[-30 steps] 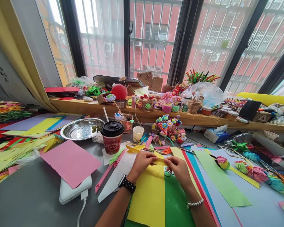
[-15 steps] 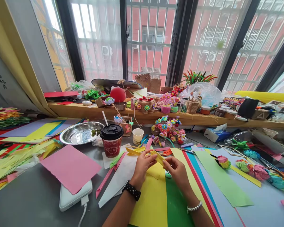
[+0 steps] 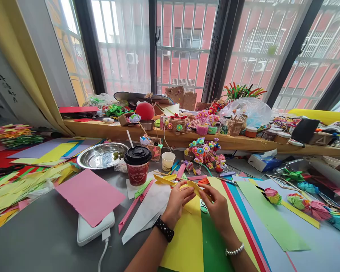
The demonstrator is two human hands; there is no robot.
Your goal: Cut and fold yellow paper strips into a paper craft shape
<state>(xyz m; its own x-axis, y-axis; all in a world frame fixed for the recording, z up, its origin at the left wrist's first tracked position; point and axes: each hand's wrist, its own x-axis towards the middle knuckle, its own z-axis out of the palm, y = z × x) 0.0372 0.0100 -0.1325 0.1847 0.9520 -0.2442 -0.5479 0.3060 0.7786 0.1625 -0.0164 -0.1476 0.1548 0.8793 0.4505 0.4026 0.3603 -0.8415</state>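
Between my two hands is a small folded strip of yellow paper (image 3: 197,189), held above the sheets on the table. My left hand (image 3: 179,198), with a dark dotted watch strap at the wrist, has its fingers closed on the strip's left part. Fingers of my right hand (image 3: 215,202) pinch its right end; a beaded bracelet circles that wrist. Beneath them lie a yellow sheet (image 3: 184,238) and a green sheet (image 3: 215,245). Scissors with pale green handles (image 3: 203,206) show partly between the hands. Just beyond the left hand are folded yellow paper pieces (image 3: 164,179).
Left of my hands stand a lidded red cup (image 3: 136,170) with a straw and a small paper cup (image 3: 168,161). A steel dish (image 3: 93,160) sits behind. Pink paper (image 3: 90,196) partly covers a white power bank (image 3: 95,228). Paper flowers (image 3: 317,209) lie at the right.
The right hand's fingers have shifted along the yellow strip, and its angle has changed a little. The whole view has moved slightly, so things appear farther right.
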